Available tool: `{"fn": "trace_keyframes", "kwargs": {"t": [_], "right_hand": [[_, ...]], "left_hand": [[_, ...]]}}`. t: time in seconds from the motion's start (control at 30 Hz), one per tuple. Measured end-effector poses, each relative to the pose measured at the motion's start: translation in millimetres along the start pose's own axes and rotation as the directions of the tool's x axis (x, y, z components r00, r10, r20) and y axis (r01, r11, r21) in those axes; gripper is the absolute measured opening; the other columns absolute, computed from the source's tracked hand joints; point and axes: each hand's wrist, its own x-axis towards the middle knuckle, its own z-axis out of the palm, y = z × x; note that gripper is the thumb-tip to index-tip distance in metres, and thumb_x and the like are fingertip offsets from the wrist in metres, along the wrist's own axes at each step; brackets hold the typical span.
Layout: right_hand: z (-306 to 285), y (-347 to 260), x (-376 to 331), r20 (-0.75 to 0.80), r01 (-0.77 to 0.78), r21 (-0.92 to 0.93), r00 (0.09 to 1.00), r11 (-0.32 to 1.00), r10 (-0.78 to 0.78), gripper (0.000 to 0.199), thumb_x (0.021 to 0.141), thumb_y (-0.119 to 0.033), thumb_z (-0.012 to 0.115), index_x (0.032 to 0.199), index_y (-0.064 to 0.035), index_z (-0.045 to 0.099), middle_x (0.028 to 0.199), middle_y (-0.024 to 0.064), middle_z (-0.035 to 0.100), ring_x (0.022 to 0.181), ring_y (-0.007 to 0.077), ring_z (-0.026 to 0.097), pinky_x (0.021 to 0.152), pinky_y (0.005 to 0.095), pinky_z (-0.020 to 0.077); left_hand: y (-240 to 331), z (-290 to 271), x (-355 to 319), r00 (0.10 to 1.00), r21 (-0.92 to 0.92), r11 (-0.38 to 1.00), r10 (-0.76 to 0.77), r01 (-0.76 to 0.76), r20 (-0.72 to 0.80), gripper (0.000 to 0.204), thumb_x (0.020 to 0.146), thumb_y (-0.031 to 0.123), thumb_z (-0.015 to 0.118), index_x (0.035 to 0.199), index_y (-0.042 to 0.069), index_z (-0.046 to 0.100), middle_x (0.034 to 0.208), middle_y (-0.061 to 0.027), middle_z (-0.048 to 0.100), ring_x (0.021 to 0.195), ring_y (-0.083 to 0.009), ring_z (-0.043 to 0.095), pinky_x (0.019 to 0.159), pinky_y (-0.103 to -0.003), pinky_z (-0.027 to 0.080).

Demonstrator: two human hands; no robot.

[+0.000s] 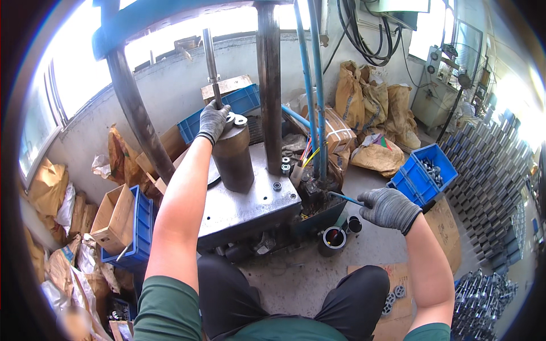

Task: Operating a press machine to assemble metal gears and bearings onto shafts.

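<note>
I sit at a grey steel press table. My left hand, in a grey glove, rests on top of a dark steel cylinder standing on the table, fingers closed on a small metal ring part beside another ring. A thin vertical ram rod comes down just above this hand. My right hand, also gloved, grips a thin blue lever handle that sticks out from the machine's right side.
A blue crate with metal parts sits at right, near rows of grey metal tubes. Brown sacks, cardboard boxes and a second blue crate surround the press. Small cans stand on the floor. Two thick columns rise from the table.
</note>
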Motion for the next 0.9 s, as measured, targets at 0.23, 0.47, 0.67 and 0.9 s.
{"fn": "trace_keyframes", "kwargs": {"t": [0.23,0.47,0.67,0.9], "right_hand": [[11,6,-5,0.015,0.085,0.006,0.996,0.996,-0.085,0.042,0.091,-0.031,0.064,0.124,-0.0052,0.072,0.109,0.0207,0.074,0.102,0.035,0.072,0.091,0.0431,0.0568],[40,12,-28,0.095,0.091,0.121,0.99,0.988,-0.103,0.041,0.091,-0.028,0.067,0.124,-0.0055,0.072,0.109,0.0191,0.075,0.099,0.0339,0.072,0.09,0.04,0.0572],[82,19,-54,0.096,0.091,0.143,0.99,0.985,-0.106,0.033,0.091,-0.026,0.068,0.117,-0.0064,0.074,0.107,0.0185,0.074,0.099,0.0353,0.072,0.089,0.0411,0.0573],[80,15,-59,0.135,0.016,0.181,0.99,0.983,-0.041,0.023,0.091,-0.026,0.067,0.102,-0.0065,0.074,0.092,0.0179,0.073,0.088,0.0365,0.071,0.081,0.043,0.0571]], "left_hand": [[-5,6,4,1.0,0.068,0.997,0.027,-0.027,0.006,0.018,0.091,0.014,0.064,0.105,0.004,0.067,0.092,-0.0191,0.073,0.09,-0.033,0.072,0.085,-0.043,0.055],[6,0,-9,1.0,0.008,1.0,-0.024,0.024,0.006,0.028,0.095,0.024,0.064,0.112,0.002,0.068,0.094,-0.0182,0.074,0.09,-0.0305,0.072,0.085,-0.041,0.054],[-1,-1,-8,0.988,-0.234,0.968,0.06,-0.092,-0.142,0.03,0.104,0.03,0.064,0.119,0.004,0.069,0.084,-0.0018,0.067,0.074,-0.0105,0.058,0.07,-0.028,0.05],[3,0,-12,0.999,-0.405,0.914,0.029,-0.035,-0.021,0.028,0.106,0.023,0.062,0.123,0.002,0.066,0.088,-0.0029,0.07,0.068,-0.0065,0.056,0.063,-0.024,0.047]]}}
